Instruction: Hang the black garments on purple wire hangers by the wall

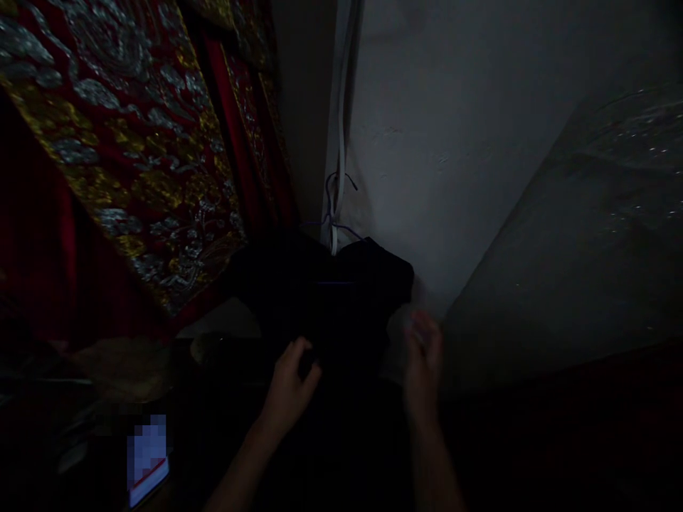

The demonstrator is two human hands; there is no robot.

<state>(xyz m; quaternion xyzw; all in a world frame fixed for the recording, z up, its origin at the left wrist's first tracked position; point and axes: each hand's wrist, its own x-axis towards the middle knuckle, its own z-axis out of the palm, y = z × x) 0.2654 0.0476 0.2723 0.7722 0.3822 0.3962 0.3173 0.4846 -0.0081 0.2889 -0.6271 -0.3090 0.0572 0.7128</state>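
A black garment point(325, 291) hangs on a thin purple hanger point(335, 227) hooked on a white strip running down the wall corner. My left hand point(291, 380) is closed on the dark cloth at the garment's lower middle. My right hand point(424, 359) is at the garment's right edge, its fingers curled and blurred against something pale and translucent, perhaps a plastic cover. The scene is very dim, and the lower part of the garment is lost in shadow.
Red cloth with gold and silver embroidery point(133, 142) hangs at the left. A white wall point(453, 142) rises behind, and a grey translucent sheet point(587, 249) slants at the right. A lit phone-like object point(148, 455) lies at the lower left among dim clutter.
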